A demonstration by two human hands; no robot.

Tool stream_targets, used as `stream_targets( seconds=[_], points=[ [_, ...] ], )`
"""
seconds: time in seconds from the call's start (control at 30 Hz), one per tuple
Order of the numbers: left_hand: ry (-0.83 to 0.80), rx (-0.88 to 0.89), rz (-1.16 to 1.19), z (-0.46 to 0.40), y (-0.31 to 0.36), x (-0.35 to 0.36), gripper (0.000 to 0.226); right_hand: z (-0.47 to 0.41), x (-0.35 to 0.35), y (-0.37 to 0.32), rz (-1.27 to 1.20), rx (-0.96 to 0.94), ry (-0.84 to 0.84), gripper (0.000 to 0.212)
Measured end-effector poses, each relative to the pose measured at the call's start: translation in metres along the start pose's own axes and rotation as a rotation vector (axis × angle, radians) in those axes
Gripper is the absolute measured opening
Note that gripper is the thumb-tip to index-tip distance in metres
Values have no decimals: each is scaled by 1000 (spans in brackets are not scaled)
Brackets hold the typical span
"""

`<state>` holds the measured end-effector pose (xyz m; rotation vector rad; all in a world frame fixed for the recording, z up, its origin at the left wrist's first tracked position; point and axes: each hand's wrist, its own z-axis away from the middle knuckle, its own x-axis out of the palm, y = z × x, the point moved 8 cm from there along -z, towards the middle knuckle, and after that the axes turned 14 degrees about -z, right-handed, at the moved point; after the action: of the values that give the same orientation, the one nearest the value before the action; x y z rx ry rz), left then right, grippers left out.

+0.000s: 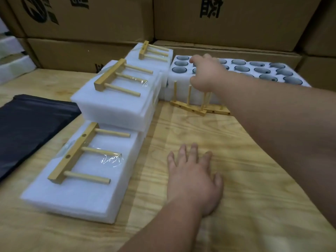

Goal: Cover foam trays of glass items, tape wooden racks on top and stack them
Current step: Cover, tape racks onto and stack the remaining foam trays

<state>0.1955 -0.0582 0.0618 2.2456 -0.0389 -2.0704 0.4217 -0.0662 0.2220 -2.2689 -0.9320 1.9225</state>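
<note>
Left hand: your left hand [195, 176] is lying palm down on the wooden table [245, 160] in the lower middle of the frame, fingers spread flat and holding nothing.
Right hand: your right hand [206, 73] is reaching across to the upper middle of the frame, hovering over the near left end of the open foam tray [181, 82]; the fingers are bent downward, and whether they are gripping anything cannot be told from this angle.
Open tray: it is sitting along the upper right, uncovered, with rows of dark glass items [261, 70] showing in its round pockets.
Loose racks: two wooden racks [189, 106] are standing on the table just in front of that tray, pegs pointing up, directly beneath your right hand.
Covered trays: three covered foam trays are running up the left side of the frame. The nearest covered tray [81, 193] is resting on the table at lower left, the middle covered tray [116, 104] is overlapping its far end, and the far covered tray [145, 57] is sitting beside the open one.
Taped racks: each covered tray is carrying a rack lying flat under clear tape [111, 159].
Left edge: a dark plastic sheet [31, 124] is lying on the table.
Background: cardboard boxes [227, 20] are filling the top of the frame.
</note>
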Motion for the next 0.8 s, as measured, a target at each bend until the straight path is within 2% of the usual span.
stream_targets(
  seconds=[0.1,0.27,0.4,0.57,0.8],
  points=[
    [14,-5,-3,0,0,1,70,-25,10,5,57,26,-101,62],
    [11,1,1,-1,0,3,73,-53,28,2,212,-52,-288,46],
    [-7,4,15,-2,1,4,76,-61,40,-1,343,-80,-364,56],
    [-13,7,15,-2,0,4,75,-69,47,-2,322,-109,-302,46],
    [-9,0,18,-2,0,4,73,-63,1,-4,164,-33,-108,57]
  ],
)
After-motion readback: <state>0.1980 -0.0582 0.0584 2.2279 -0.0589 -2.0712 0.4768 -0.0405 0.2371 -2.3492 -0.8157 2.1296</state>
